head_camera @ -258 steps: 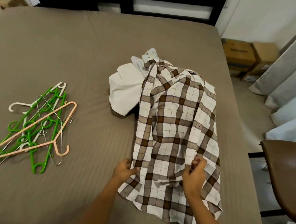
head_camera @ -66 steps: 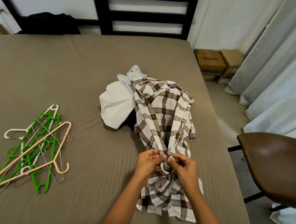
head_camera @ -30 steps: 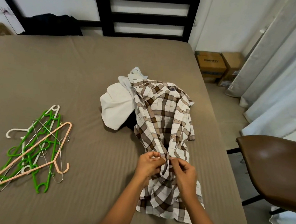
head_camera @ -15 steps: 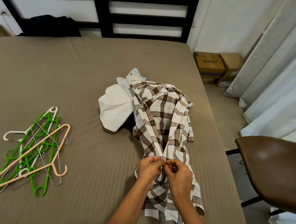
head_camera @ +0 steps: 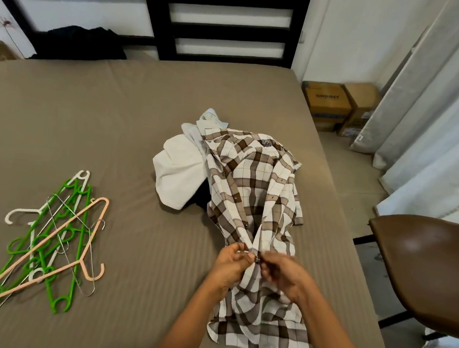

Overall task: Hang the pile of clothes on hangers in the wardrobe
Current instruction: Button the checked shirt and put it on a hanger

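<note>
A brown-and-white checked shirt lies lengthwise on the bed, its collar end resting on a small pile of clothes with a white garment on top. My left hand and my right hand meet at the shirt's front opening, each pinching one edge of the fabric beside a small button. The front edges are drawn together there. A heap of hangers, green, white, peach and wire, lies on the bed to the left, well apart from both hands.
The bed has a taupe sheet and a black headboard with a dark garment at its foot. A brown chair stands close at the right. Cardboard boxes and pale curtains line the right wall.
Earlier the shirt lay spread flat with my hands apart at its lower part. Its front edges have since been gathered to the middle, and my hands keep working at the button spot.
</note>
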`<state>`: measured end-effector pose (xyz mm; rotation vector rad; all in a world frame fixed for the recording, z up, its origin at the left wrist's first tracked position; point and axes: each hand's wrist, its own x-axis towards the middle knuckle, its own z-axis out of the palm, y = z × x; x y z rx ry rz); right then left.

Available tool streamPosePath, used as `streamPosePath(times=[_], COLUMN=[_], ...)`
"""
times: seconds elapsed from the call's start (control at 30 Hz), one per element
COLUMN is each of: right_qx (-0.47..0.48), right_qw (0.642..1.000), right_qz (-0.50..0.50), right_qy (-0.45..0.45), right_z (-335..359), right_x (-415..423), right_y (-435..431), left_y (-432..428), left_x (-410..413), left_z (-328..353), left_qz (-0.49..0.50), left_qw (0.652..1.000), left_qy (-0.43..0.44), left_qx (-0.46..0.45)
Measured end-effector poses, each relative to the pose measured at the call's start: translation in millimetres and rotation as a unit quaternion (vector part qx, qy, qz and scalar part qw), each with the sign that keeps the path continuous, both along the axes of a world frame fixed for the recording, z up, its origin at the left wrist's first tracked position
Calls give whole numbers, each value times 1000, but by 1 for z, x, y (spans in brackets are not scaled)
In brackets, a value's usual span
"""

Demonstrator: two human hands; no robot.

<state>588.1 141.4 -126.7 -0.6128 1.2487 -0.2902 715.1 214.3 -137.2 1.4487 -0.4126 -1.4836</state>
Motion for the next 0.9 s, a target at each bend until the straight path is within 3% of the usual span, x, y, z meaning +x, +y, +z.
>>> streamPosePath(times=[0.07,0.17,0.27,0.37,0.53,0.7,0.9], right_qx=[-126,-279,-363,-383,-402,-479,-452], right_qw=[991,938,905,905,900,853,880], right_qz=[-9,80,83,68,34,-67,25], right_qy=[54,188,206,171,163,195,142], right_z=[-5,0,-9,-15,-12,0,0], right_x=[12,38,44,33,20,12,8], right_y=[-19,-34,-36,-29,-19,-22,-24], left_y=[-1,-4,-14,-37,-64,-59,-53], left_x=[1,0,0,6,7,4,-2], left_z=[-8,-12,-2,2,2,2,11], left_qz=[-14,-34,12,108,130,130,89], left_qw=[1000,999,1000,989,990,991,995], left_qy=[-21,-34,19,92,-27,-26,-50], left_qx=[-10,-6,7,39,46,18,-13])
